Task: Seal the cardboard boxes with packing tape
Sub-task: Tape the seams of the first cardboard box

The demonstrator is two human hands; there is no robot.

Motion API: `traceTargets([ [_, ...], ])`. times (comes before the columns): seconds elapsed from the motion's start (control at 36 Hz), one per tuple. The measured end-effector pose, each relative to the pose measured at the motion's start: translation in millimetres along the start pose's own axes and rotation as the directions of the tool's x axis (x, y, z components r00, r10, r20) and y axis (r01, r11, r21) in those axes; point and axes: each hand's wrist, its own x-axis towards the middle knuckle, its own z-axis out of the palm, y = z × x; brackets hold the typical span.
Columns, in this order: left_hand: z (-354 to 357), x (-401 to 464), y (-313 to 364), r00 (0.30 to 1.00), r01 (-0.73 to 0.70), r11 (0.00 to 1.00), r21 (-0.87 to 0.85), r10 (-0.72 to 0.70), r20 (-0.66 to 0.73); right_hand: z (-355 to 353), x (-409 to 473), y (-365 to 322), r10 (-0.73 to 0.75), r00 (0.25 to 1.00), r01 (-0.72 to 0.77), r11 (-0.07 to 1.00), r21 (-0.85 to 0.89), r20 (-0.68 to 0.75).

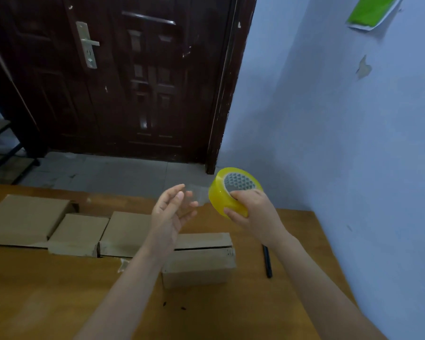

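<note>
Holding the tape roll [231, 192] in our right hand [250, 212], our left hand [172, 212] lies open beside it, touching the flimsy, sticky tape end [198, 196].

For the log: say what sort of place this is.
Probably a plain room at home or a small office, used for packing: a wooden table with cardboard boxes, a dark panelled door and a scuffed painted wall.
</note>
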Motion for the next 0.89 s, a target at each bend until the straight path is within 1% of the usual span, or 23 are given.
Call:
traceTargets([
  [0.08,0,1,-7,0.986,0.159,0.983,-0.089,-0.163,-0.033,6,0,3,-0.109,0.993,0.103,0.989,-0.105,-0.047],
  [0.14,-2,1,-10,0.956,0.279,0.948,-0.155,-0.289,-0.048,8,-1,4,-0.161,0.986,0.154,0.977,-0.145,-0.041],
  [0.19,-3,1,-10,0.923,0.366,0.904,-0.222,-0.382,-0.035,10,-2,5,-0.203,0.979,0.194,0.963,-0.186,-0.029],
  [0.31,-6,-2,-11,0.862,0.491,0.828,-0.27,-0.506,0.015,12,-6,7,-0.273,0.961,0.257,0.936,-0.243,-0.034],
  [0.42,-8,-3,-8,0.79,0.607,0.744,-0.277,-0.601,0.117,14,-10,8,-0.336,0.941,0.312,0.898,-0.308,-0.026],
  [0.47,-6,-1,-5,0.774,0.629,0.733,-0.261,-0.622,0.117,14,-13,8,-0.352,0.936,0.327,0.887,-0.324,-0.019],
  [0.56,-3,3,-3,0.762,0.644,0.749,-0.156,-0.645,0.05,15,-16,9,-0.382,0.923,0.348,0.874,-0.338,-0.039],
  [0.61,1,4,-3,0.763,0.645,0.76,-0.079,-0.646,0.021,16,-17,10,-0.409,0.911,0.366,0.863,-0.348,-0.057],
  [0.67,6,4,-2,0.777,0.629,0.776,-0.042,-0.629,0.016,16,-19,10,-0.428,0.901,0.377,0.852,-0.362,-0.068],
  [0.78,14,3,-4,0.821,0.571,0.82,-0.043,-0.571,0.009,18,-24,11,-0.439,0.894,0.376,0.842,-0.387,-0.087],
  [0.89,17,0,-10,0.848,0.529,0.844,-0.089,-0.528,0.04,20,-31,12,-0.409,0.904,0.337,0.858,-0.387,-0.12],
])
